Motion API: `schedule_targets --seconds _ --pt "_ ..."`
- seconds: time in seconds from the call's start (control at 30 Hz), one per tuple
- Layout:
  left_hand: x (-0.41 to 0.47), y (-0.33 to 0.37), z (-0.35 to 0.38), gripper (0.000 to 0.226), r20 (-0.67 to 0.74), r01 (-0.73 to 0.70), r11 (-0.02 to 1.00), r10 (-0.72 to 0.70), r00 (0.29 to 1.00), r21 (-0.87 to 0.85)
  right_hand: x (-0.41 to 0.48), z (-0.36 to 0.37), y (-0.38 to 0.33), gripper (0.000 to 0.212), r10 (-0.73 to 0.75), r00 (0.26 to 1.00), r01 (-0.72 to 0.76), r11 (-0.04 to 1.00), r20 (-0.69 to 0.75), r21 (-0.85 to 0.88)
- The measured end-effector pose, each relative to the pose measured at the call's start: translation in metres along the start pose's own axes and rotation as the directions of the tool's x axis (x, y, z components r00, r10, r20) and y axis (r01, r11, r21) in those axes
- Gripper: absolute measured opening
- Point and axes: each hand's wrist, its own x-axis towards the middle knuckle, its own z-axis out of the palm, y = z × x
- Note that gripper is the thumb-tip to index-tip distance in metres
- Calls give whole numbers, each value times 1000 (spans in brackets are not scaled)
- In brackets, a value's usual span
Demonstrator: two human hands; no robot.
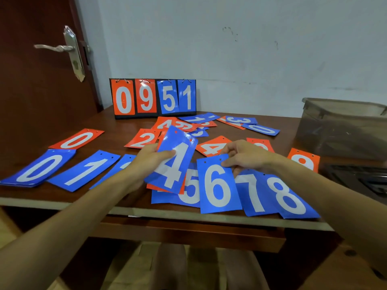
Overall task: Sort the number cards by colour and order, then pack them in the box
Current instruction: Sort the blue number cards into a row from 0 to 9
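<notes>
A dark wooden counter (117,124) with a pale front edge stood against a pale blue-grey wall (251,49), scuffed at 1 o'clock. At 10 o'clock hung a dark red-brown door (31,91) with a metal lever handle (56,47). Light was soft, even.

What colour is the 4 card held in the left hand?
Blue with a white numeral, in the head view.

i see two bare forearms reaching in from the bottom corners, no sleeves, no watch, no rings or bands on either. the left hand (149,159) and the right hand (246,156) are both uncovered, without gloves. below the table edge i can make out two bare knees (171,266), blurred, and i cannot tell what is worn above them.
</notes>
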Motion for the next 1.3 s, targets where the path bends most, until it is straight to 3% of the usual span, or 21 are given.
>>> schedule_targets --seconds 0.07,0.13,0.27,0.43,0.53,0.6,0.67,0.73,0.87,1.0,1.13,1.3 --pt "0 10 -5 15 -28 37 981 -43 999 -189 -1 4 -1 16 -27 999 24 996 -30 -82" --pt "2 21 -12 13 -36 23 963 -34 999 -270 -2 5 -2 13 -65 996 51 975 -61 -215" --pt "5 41 -15 15 -15 -27 960 23 1000 -278 -2 6 -2 17 -135 989 84 827 -52 -556" --pt "11 42 -1 22 -19 -40 980 37 999 -194 5 7 2 27 -163 985 79 733 -61 -676" --pt "14 40 5 27 -43 -43 984 36 998 -174 12 0 -15 10 -319 915 162 851 -248 -500" --pt "18 39 8 29 -68 -59 984 48 997 -167 22 -2 -30 15 -293 884 215 947 -364 -239" --pt "22 38 9 33 -88 -75 986 63 994 -147 35 1 -44 26 -214 906 239 971 -366 24" --pt "24 37 11 37 -97 -85 988 73 993 -126 45 9 -51 30 -185 925 239 962 -331 129" --pt "29 29 9 19 -114 -99 990 87 990 -103 69 25 -49 30 -217 932 275 945 -290 177" --pt "29 18 -15 15 -146 -19 982 -9 989 -188 81 29 -43 30 -169 961 213 957 -216 198" --pt "25 13 -52 16 -302 -44 983 -12 953 -178 83 42 -47 9 -150 987 163 924 -65 345" --pt "23 7 -88 10 -360 -112 994 108 927 11 84 63 -58 20 -191 981 187 966 8 179"
